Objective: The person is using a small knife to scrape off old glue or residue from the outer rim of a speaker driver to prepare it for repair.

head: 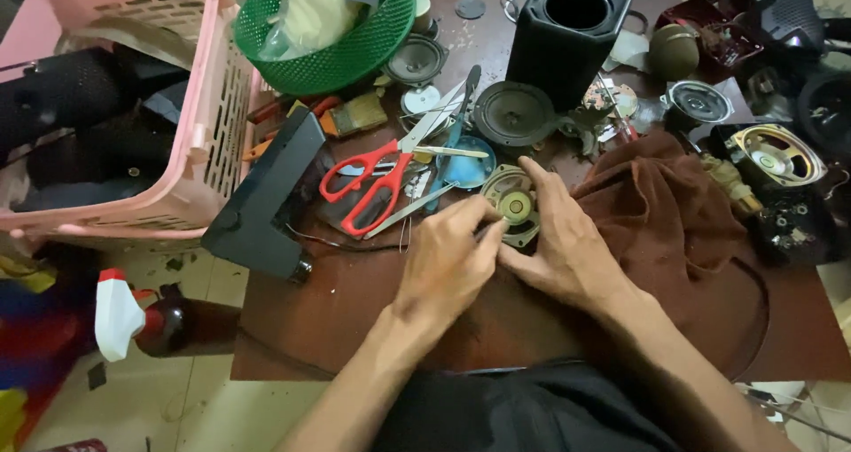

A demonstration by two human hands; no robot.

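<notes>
Both hands, left (448, 261) and right (563, 239), fingers curled, pinching the small round metal speaker driver (514, 206) over the brown wooden table (319, 319).

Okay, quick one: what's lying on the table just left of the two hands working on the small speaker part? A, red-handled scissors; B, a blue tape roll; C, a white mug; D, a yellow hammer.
A: the red-handled scissors lie open on the table, just left of the left hand and the right hand, which meet at the small speaker part.

Dim, warm indoor light with soft shadows; wide-angle bending at the edges, corners slightly blurred.
</notes>
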